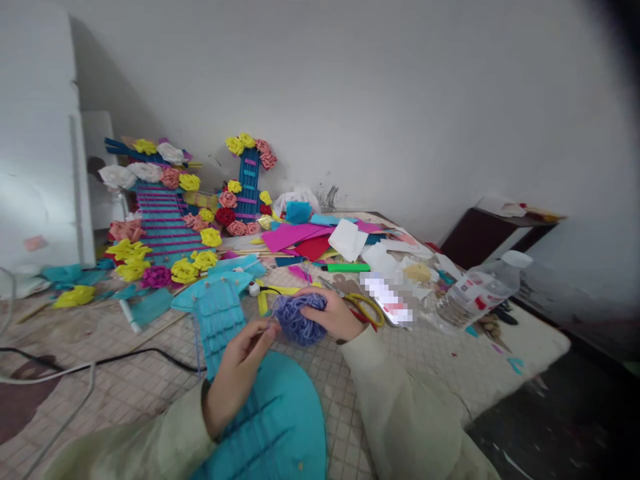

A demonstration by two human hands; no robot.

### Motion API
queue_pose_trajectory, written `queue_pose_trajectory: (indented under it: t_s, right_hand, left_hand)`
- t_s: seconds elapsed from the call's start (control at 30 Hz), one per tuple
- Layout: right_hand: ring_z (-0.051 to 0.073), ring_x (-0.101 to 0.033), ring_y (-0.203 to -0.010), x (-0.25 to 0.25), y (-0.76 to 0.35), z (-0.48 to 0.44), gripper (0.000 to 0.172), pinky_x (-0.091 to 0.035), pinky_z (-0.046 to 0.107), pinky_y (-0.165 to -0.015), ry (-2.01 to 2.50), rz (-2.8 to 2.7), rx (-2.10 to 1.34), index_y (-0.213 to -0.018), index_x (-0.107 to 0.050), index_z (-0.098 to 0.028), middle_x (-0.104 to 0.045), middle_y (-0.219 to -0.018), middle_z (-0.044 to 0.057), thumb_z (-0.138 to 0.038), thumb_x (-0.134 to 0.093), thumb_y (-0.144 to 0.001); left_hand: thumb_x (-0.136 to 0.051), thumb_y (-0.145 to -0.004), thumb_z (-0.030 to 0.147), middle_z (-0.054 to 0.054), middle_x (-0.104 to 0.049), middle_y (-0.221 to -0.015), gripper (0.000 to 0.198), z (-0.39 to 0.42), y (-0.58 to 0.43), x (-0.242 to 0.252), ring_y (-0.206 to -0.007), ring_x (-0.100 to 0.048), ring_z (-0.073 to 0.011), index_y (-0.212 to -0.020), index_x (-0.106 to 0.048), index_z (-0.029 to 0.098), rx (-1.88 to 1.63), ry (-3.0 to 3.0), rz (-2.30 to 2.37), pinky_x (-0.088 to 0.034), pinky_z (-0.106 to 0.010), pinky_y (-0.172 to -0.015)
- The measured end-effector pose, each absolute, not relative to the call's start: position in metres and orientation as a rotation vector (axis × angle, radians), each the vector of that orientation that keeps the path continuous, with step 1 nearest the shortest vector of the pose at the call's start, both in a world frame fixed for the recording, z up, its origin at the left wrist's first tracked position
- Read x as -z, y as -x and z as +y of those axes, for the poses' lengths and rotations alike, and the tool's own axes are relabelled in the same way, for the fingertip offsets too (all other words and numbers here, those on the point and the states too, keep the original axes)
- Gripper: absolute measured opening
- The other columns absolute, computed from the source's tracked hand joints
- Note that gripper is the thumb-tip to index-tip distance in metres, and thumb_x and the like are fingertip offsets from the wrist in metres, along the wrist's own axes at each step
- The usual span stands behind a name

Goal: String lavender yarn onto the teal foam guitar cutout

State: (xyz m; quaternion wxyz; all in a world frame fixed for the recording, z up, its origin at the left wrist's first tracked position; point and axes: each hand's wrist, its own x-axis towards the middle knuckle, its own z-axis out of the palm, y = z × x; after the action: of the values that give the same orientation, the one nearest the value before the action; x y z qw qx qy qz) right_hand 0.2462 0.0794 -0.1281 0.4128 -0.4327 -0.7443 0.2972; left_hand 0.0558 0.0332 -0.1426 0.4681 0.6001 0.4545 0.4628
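Note:
My right hand is wrapped round a loose ball of purple-blue yarn, lifted over the tabletop. Just left of the ball, my left hand pinches with thumb and forefinger; a thin strand of yarn seems to run into that pinch, though it is blurred. Beneath my left hand lies a turquoise paper-covered shape with a narrow upper part and a wide rounded lower part. Dark strands cross it in rows, and my left forearm covers some of it. A strand of yarn hangs beside its upper left edge.
Flower-decorated panels lean at the back left. Coloured paper sheets lie behind my hands. Yellow-handled scissors, a lit phone and a plastic bottle are on the right. Cables cross the table at left.

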Motion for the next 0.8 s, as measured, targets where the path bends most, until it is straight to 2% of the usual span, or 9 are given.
queue_pose_trajectory:
  t_s: [0.1, 0.23, 0.37, 0.47, 0.53, 0.63, 0.8]
  right_hand:
    - [0.017, -0.062, -0.088, 0.129, -0.237, 0.076, 0.019, -0.047, 0.029, -0.083, 1.086, -1.793, -0.725, -0.089, -0.064, -0.017, -0.068, -0.091, 0.003, -0.016, -0.051, -0.074]
    - [0.018, -0.060, -0.086, 0.137, -0.230, 0.076, 0.023, -0.046, 0.033, -0.084, 1.135, -1.691, -0.588, -0.086, -0.063, -0.016, -0.066, -0.088, 0.004, -0.011, -0.047, -0.071]
    - [0.023, -0.049, -0.101, 0.129, -0.231, 0.070, 0.034, -0.035, 0.040, -0.095, 1.157, -1.646, -0.386, -0.094, -0.062, -0.016, -0.059, -0.100, 0.007, -0.008, -0.048, -0.065]
    - [0.023, -0.045, -0.103, 0.115, -0.228, 0.060, 0.032, -0.033, 0.040, -0.096, 1.091, -1.839, -0.261, -0.093, -0.064, -0.021, -0.058, -0.099, 0.005, -0.012, -0.052, -0.065]
    - [0.023, -0.046, -0.102, 0.111, -0.225, 0.057, 0.027, -0.034, 0.039, -0.095, 1.083, -2.078, -0.237, -0.096, -0.064, -0.021, -0.059, -0.100, 0.005, -0.020, -0.056, -0.069]
    - [0.021, -0.052, -0.099, 0.114, -0.223, 0.060, 0.033, -0.039, 0.033, -0.090, 1.197, -2.343, -0.374, -0.105, -0.061, -0.017, -0.060, -0.104, 0.008, -0.024, -0.057, -0.073]
    - [0.020, -0.060, -0.087, 0.127, -0.230, 0.067, 0.034, -0.045, 0.027, -0.078, 1.268, -2.458, -0.504, -0.100, -0.063, -0.019, -0.067, -0.091, 0.004, -0.022, -0.062, -0.066]
  left_hand:
    - [-0.058, -0.072, 0.036, -0.001, -0.061, -0.071, 0.019, 0.039, -0.056, 0.145, -0.066, -0.052, -0.0176, -0.077, -0.063, 0.018, -1.036, -1.554, 1.189, -0.038, -0.028, -0.059]
    - [-0.054, -0.073, 0.037, 0.002, -0.052, -0.057, 0.022, 0.042, -0.055, 0.145, -0.056, -0.046, -0.0161, -0.066, -0.061, 0.018, -0.945, -1.644, 1.255, -0.034, -0.028, -0.053]
    - [-0.051, -0.075, 0.037, 0.002, -0.052, -0.058, 0.022, 0.041, -0.056, 0.145, -0.057, -0.046, -0.0158, -0.064, -0.057, 0.018, -0.910, -1.716, 1.298, -0.034, -0.027, -0.053]
    - [-0.050, -0.074, 0.035, 0.002, -0.052, -0.059, 0.020, 0.040, -0.056, 0.148, -0.057, -0.046, -0.0156, -0.063, -0.055, 0.019, -0.890, -1.770, 1.322, -0.034, -0.027, -0.054]
    - [-0.049, -0.073, 0.033, 0.002, -0.050, -0.058, 0.018, 0.040, -0.057, 0.150, -0.056, -0.045, -0.0152, -0.062, -0.054, 0.019, -0.889, -1.805, 1.344, -0.034, -0.027, -0.054]
    - [-0.052, -0.071, 0.030, 0.003, -0.049, -0.057, 0.012, 0.040, -0.057, 0.151, -0.056, -0.045, -0.0151, -0.065, -0.055, 0.020, -0.871, -1.860, 1.369, -0.035, -0.027, -0.054]
    - [-0.050, -0.074, 0.028, 0.000, -0.057, -0.064, 0.013, 0.039, -0.059, 0.148, -0.060, -0.051, -0.0164, -0.068, -0.059, 0.021, -0.812, -1.932, 1.341, -0.038, -0.028, -0.058]
